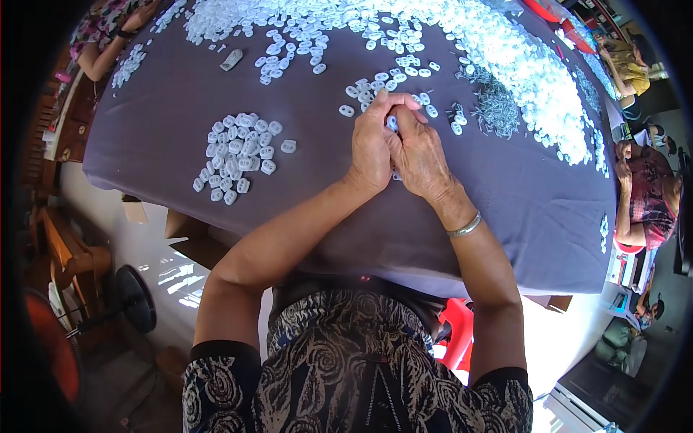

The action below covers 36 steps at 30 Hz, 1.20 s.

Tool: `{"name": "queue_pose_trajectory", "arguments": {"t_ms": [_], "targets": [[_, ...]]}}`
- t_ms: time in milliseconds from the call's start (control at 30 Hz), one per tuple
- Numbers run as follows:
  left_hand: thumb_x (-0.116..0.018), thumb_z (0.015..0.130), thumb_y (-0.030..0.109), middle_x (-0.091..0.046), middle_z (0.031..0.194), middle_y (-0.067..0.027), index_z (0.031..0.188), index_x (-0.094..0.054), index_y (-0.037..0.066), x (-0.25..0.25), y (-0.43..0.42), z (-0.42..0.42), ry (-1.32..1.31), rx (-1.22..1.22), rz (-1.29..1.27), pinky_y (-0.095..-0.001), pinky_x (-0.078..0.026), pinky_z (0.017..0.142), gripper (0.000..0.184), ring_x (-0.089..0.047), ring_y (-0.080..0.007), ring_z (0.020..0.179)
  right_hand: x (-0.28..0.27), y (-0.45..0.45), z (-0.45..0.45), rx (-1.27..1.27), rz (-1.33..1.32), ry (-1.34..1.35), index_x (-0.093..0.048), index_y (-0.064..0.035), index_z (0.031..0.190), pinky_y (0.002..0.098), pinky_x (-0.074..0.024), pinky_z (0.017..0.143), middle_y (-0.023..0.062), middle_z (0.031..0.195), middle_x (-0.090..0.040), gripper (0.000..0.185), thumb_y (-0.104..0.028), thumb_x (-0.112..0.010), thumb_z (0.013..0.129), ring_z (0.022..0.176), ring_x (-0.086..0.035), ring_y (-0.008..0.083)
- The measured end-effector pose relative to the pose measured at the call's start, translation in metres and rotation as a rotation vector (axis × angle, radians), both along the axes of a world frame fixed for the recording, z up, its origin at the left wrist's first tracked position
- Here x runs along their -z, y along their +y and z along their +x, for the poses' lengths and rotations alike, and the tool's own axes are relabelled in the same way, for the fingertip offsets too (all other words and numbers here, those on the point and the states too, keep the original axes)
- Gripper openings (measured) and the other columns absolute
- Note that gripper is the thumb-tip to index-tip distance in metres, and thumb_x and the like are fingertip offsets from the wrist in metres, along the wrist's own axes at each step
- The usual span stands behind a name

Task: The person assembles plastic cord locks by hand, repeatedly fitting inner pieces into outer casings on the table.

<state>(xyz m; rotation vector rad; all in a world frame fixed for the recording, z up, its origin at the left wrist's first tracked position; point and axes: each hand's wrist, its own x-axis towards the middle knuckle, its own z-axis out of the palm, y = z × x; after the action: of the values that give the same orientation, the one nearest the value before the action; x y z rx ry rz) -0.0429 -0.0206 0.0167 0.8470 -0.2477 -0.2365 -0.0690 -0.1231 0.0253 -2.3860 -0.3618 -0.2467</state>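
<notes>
My left hand [371, 148] and my right hand [420, 153] are closed together above the middle of the table. A small white oval plastic piece with two holes [392, 123] shows between them, and the fingers hide much of it. Just beyond my hands lies a loose group of similar white oval pieces [363, 89], with a few more by my right fingers. To the left is a heap of white two-hole pieces [234, 150], and one piece [289, 146] sits apart from it. A pile of small metal screws [497, 107] lies to the right.
A large mound of white pieces [534, 86] curves along the far and right sides of the dark tablecloth [310, 209]. A small greyish object [231, 60] lies at the far left. Other people sit at the left and right edges. A red stool [456, 332] stands below.
</notes>
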Motion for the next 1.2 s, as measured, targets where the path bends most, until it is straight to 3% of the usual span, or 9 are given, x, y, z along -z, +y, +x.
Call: {"name": "queue_pose_trajectory", "arguments": {"t_ms": [267, 367, 1200], "targets": [[-0.028, 0.099, 0.039, -0.058, 0.084, -0.0123, 0.092, -0.059, 0.0, 0.001, 0.0, -0.001, 0.085, -0.018, -0.046, -0.034, -0.046, 0.083, 0.051, -0.057, -0.0211, 0.084, -0.005, 0.005, 0.0, 0.014, -0.066, 0.024, -0.042, -0.0004, 0.114, 0.052, -0.0447, 0.064, 0.0231, 0.08, -0.059, 0.034, -0.029, -0.045, 0.096, 0.078, -0.057, 0.0467], [-0.026, 0.1, 0.038, -0.058, 0.083, -0.0123, 0.091, -0.058, 0.0, 0.001, 0.0, -0.001, 0.084, -0.011, -0.059, -0.0337, -0.046, 0.082, 0.051, -0.057, -0.0209, 0.083, -0.004, 0.006, 0.0, 0.015, -0.075, -0.096, -0.047, -0.0002, 0.104, 0.0481, -0.0501, 0.056, 0.0208, 0.073, -0.062, 0.029, -0.024, -0.056, 0.09, 0.067, -0.062, 0.0417], [-0.026, 0.102, 0.03, -0.059, 0.085, -0.0142, 0.091, -0.057, -0.001, 0.004, 0.0, 0.0, -0.009, -0.094, -0.003, -0.0313, -0.047, 0.08, 0.045, -0.057, -0.0195, 0.081, -0.012, 0.006, 0.0, -0.03, 0.071, 0.089, -0.043, -0.0006, 0.109, 0.0501, -0.0482, 0.06, 0.0241, 0.079, -0.061, 0.027, -0.019, -0.051, 0.091, 0.074, -0.061, 0.0426]]}}
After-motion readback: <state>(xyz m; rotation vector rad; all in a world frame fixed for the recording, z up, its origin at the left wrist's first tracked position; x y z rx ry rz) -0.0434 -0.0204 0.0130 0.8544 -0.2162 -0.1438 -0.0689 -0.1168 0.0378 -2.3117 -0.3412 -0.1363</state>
